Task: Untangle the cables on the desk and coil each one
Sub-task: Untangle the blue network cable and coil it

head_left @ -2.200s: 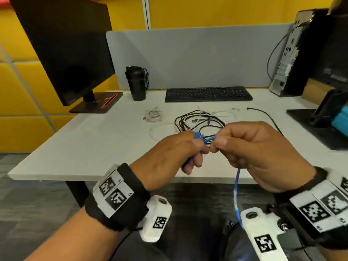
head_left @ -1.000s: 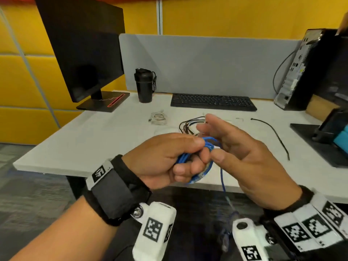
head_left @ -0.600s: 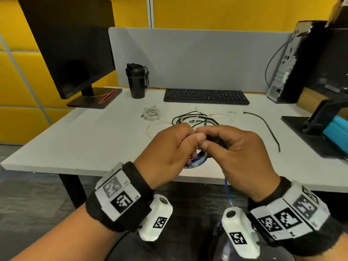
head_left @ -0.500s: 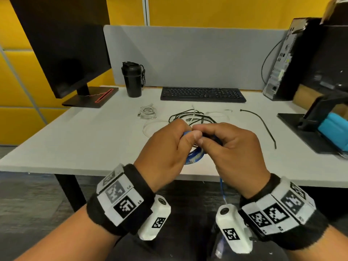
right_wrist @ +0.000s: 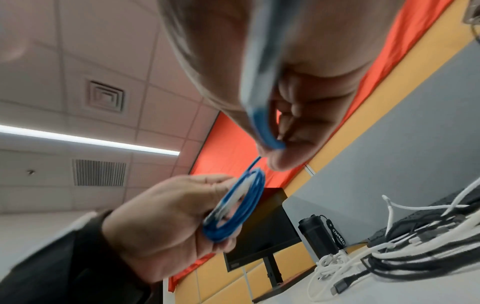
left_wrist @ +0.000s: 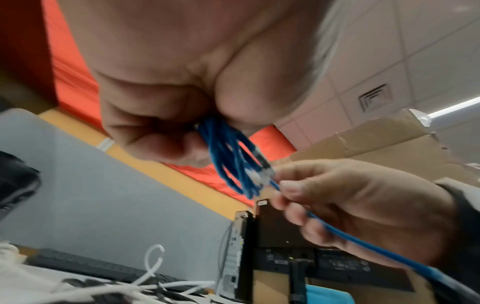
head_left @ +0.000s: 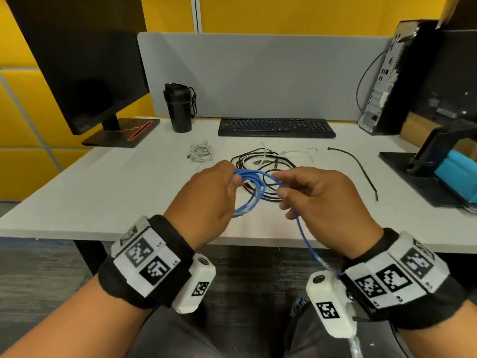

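A thin blue cable is wound into several loops, held above the desk's near edge. My left hand grips the bundle of loops between thumb and fingers. My right hand pinches the free strand just right of the coil, and the loose tail hangs down past that wrist. In the right wrist view the coil shows in the left hand. Behind the hands a tangle of black cables and white cables lies on the desk.
A small white cable bundle lies left of the tangle, and a loose black cable to its right. A keyboard, black bottle, monitor, computer tower and a stand with a blue object ring the desk.
The hands, pressed together on the blue cable half a second ago, have moved apart. The coil now hangs open from my left hand, with the right hand drawing the strand rightwards.
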Demonstrator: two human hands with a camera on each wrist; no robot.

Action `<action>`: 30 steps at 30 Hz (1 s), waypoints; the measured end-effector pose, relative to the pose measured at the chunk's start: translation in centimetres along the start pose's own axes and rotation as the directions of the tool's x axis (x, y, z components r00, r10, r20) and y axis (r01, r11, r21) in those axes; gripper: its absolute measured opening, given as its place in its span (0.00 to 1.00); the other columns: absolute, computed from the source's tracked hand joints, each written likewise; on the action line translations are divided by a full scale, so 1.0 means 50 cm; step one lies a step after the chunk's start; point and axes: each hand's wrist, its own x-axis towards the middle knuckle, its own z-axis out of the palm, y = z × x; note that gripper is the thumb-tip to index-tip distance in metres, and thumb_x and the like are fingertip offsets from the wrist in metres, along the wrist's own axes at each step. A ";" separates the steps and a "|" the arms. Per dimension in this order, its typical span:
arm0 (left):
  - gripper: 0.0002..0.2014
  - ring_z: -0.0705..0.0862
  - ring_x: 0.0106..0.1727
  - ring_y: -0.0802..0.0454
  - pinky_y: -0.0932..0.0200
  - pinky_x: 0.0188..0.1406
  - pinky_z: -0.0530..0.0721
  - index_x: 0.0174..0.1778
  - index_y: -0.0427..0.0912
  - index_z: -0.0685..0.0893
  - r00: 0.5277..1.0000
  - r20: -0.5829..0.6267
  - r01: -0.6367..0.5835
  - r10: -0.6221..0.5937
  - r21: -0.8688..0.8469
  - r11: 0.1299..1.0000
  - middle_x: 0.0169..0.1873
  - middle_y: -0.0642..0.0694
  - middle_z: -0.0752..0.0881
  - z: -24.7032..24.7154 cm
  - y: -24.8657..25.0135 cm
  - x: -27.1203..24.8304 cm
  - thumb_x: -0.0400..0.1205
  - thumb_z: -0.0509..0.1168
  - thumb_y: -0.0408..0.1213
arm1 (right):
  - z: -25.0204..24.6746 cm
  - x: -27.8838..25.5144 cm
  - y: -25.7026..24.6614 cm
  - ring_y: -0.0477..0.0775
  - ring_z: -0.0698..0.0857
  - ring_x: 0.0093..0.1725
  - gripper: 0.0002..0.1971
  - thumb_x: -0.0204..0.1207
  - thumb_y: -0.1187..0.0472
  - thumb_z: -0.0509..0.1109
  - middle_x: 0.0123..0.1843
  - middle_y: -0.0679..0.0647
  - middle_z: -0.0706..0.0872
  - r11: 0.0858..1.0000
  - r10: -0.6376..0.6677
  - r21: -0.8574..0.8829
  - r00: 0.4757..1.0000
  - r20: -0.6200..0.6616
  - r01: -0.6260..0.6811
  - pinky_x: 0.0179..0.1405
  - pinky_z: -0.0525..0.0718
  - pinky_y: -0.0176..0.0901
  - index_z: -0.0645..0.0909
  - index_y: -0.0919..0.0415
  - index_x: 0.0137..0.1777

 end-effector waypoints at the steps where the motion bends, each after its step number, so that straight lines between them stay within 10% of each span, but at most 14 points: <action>1: 0.14 0.81 0.44 0.45 0.47 0.45 0.78 0.57 0.42 0.81 0.999 0.051 -0.015 0.015 -0.007 1.000 0.43 0.45 0.83 -0.011 -0.009 0.002 0.91 0.52 0.43 | -0.007 0.003 0.000 0.39 0.87 0.31 0.17 0.78 0.70 0.72 0.33 0.43 0.89 1.000 -0.001 0.017 1.000 -0.031 0.001 0.30 0.85 0.30 0.88 0.42 0.49; 5: 0.12 0.79 0.38 0.56 0.57 0.41 0.80 0.49 0.50 0.82 0.946 0.254 -0.097 0.202 -0.373 0.923 0.38 0.52 0.82 -0.028 0.001 -0.007 0.92 0.54 0.41 | -0.012 0.014 0.005 0.41 0.82 0.25 0.12 0.77 0.69 0.73 0.29 0.44 0.88 0.993 0.004 0.117 0.975 -0.224 0.023 0.24 0.80 0.33 0.89 0.50 0.43; 7: 0.13 0.78 0.36 0.57 0.58 0.39 0.80 0.49 0.43 0.82 0.949 0.215 -0.090 0.229 -0.510 0.855 0.35 0.53 0.80 -0.023 0.013 -0.007 0.91 0.53 0.40 | 0.005 0.005 0.007 0.43 0.79 0.22 0.10 0.77 0.69 0.74 0.27 0.50 0.86 0.984 0.072 0.167 0.992 -0.106 -0.054 0.21 0.76 0.37 0.89 0.53 0.39; 11: 0.11 0.77 0.34 0.59 0.65 0.36 0.73 0.46 0.48 0.78 0.986 0.015 -0.156 0.167 -0.285 0.946 0.34 0.54 0.78 -0.003 0.013 -0.003 0.91 0.54 0.38 | 0.027 -0.017 0.002 0.39 0.81 0.21 0.08 0.77 0.66 0.74 0.25 0.45 0.86 0.995 0.052 0.066 0.967 0.251 -0.071 0.23 0.76 0.28 0.91 0.53 0.41; 18: 0.21 0.79 0.48 0.69 0.77 0.48 0.74 0.80 0.53 0.67 0.995 -0.075 -0.083 0.062 -0.331 0.940 0.47 0.66 0.78 0.019 0.019 -0.004 0.90 0.52 0.46 | 0.001 -0.004 0.008 0.43 0.85 0.32 0.11 0.74 0.66 0.77 0.33 0.55 0.91 0.985 0.039 0.149 0.959 0.282 -0.084 0.34 0.83 0.35 0.92 0.47 0.48; 25: 0.13 0.77 0.36 0.63 0.68 0.41 0.76 0.62 0.44 0.84 0.995 0.043 -0.056 0.087 -0.470 0.881 0.33 0.62 0.80 0.012 -0.002 0.004 0.92 0.54 0.35 | 0.020 -0.006 0.017 0.50 0.91 0.47 0.09 0.73 0.65 0.79 0.43 0.49 0.94 0.992 0.087 0.059 0.959 0.269 -0.107 0.57 0.88 0.56 0.93 0.51 0.48; 30: 0.13 0.78 0.40 0.60 0.64 0.42 0.73 0.62 0.42 0.81 0.995 -0.088 -0.074 0.055 -0.231 0.970 0.39 0.57 0.80 0.028 -0.001 0.005 0.91 0.52 0.39 | 0.005 -0.010 -0.023 0.46 0.88 0.40 0.10 0.76 0.61 0.75 0.41 0.40 0.91 0.985 -0.169 -0.076 0.957 -0.236 0.155 0.46 0.88 0.44 0.89 0.45 0.54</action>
